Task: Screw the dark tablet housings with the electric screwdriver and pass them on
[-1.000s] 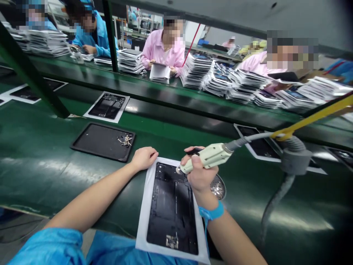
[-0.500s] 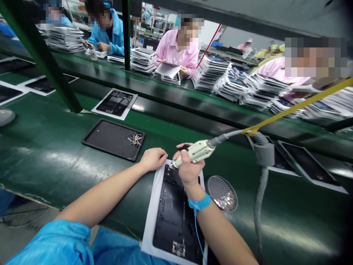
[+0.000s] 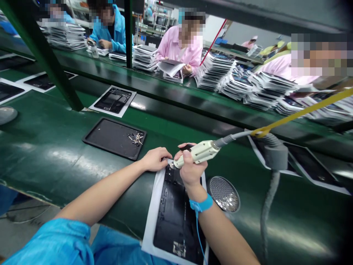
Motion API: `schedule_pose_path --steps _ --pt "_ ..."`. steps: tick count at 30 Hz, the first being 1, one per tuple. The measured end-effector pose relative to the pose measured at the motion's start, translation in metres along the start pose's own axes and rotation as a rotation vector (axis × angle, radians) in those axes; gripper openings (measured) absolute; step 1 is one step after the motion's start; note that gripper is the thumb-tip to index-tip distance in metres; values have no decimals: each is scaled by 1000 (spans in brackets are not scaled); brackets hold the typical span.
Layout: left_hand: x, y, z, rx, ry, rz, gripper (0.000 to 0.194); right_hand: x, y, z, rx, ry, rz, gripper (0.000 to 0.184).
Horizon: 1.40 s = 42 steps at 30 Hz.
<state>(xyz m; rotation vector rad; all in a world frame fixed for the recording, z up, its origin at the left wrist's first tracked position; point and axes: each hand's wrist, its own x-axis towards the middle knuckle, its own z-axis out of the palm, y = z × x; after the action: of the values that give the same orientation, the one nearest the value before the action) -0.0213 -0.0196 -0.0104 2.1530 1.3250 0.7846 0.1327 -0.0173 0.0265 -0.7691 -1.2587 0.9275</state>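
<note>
A black tablet shell (image 3: pixel 176 217) lies on a white sheet (image 3: pixel 151 224) on the green belt in front of me. My right hand (image 3: pixel 190 171) is closed round a cream electric screwdriver (image 3: pixel 200 152), whose tip points down at the shell's top left corner. A blue wrist strap (image 3: pixel 201 204) circles that wrist. My left hand (image 3: pixel 154 159) rests at the sheet's top left corner, its fingers curled and pressed down by the screwdriver tip; whether they hold anything is hidden.
A black tray (image 3: pixel 110 137) with several screws (image 3: pixel 136 138) lies to the left. A round metal mesh dish (image 3: pixel 224 188) sits right of the shell. The screwdriver's grey hose (image 3: pixel 268 198) and yellow cord (image 3: pixel 300 112) hang right. Other workers and stacks of shells line the far bench.
The screwdriver tip has moved left along the shell's top edge towards my left hand. My left hand's fingers have closed in beside the tip. The view has shifted.
</note>
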Motion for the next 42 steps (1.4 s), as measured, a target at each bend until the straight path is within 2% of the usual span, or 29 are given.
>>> schedule_pose_path --steps 3,5,13,22,30,37,42 --pt "-2 -5 -2 -73 -85 158 31 3 -5 0 28 13 -8 27" --pt "-3 -8 -1 -86 -114 192 29 5 -8 -1 47 19 -24 25" --pt "-1 -10 6 -134 -95 175 10 5 -9 0 45 21 -38 26" --pt "0 -11 6 -154 -94 194 4 2 -14 2 77 5 10 25" --pt "-1 -8 6 -155 -66 121 6 4 -9 0 46 19 -52 26" --pt "-1 -8 7 -109 15 53 11 1 -4 0 27 -4 -10 27" --pt "0 -9 7 -100 42 52 10 -2 -3 1 60 -37 0 21"
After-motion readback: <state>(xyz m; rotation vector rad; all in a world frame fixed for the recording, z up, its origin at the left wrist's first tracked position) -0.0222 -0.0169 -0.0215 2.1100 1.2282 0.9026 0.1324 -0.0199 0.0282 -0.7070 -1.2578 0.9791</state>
